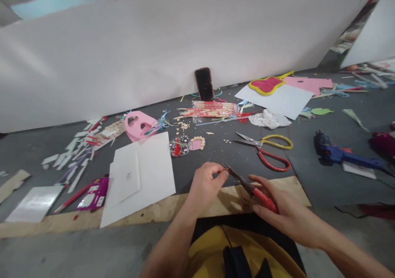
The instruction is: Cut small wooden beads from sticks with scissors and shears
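Observation:
My right hand [285,214] is wrapped around the red grip of a hand tool [264,200] with narrow dark jaws; whether these are pliers or scissors I cannot tell. The jaws point up and left to my left hand [210,181], whose thumb and index finger pinch together at the tips. Whatever sits in that pinch is too small to name. Just beyond lie scissors [256,141] with one yellow and one red handle, blades apart. Tiny pale pieces [226,141] are scattered nearby. A pink piece [195,144] edged with such bits rests beside a round case [180,145] of small parts.
White sheets [148,179] and a purple packet [94,193] lie left. A pink cutout [138,126], wrapped sticks [212,109], a leaning phone [204,84] and crumpled tissue [268,119] line the back. A blue glue gun [345,152] lies right. A white panel [173,43] stands behind.

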`<action>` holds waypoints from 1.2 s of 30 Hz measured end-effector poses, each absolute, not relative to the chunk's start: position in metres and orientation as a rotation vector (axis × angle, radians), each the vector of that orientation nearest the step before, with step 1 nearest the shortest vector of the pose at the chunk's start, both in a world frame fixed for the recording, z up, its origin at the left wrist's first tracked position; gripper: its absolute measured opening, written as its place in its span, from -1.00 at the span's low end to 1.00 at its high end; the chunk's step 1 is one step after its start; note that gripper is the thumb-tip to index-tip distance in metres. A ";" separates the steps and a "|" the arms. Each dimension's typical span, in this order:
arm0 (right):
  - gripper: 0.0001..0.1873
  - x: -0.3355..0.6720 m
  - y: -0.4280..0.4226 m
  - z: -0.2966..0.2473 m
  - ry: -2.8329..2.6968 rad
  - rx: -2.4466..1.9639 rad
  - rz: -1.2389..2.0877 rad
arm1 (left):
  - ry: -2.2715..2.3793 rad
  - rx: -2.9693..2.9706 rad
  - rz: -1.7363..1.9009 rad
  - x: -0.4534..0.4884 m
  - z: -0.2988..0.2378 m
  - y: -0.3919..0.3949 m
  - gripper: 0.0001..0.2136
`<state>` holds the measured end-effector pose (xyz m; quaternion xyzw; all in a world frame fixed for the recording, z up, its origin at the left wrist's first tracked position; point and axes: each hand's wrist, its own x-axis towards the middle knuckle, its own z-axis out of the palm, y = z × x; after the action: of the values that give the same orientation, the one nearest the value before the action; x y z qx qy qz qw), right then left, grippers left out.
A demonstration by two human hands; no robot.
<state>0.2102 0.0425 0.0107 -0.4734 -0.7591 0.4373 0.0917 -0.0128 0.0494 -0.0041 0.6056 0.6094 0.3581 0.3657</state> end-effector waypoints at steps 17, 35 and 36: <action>-0.75 0.192 0.061 0.019 -2.427 -1.435 1.289 | 1.820 1.896 0.953 -0.009 0.001 0.052 -0.87; -0.46 0.197 0.065 -0.001 -2.707 -1.289 0.450 | 1.882 1.759 1.201 -0.007 -0.003 0.049 -0.78; -0.48 0.197 0.066 -0.002 -2.699 -1.279 0.441 | 1.885 1.749 1.204 -0.007 -0.004 0.048 -0.78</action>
<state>0.1973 0.0660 -0.0021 -0.4230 -0.8922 0.1457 0.0614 -0.0066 0.0485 -0.0037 0.6089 0.6564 0.4193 0.1504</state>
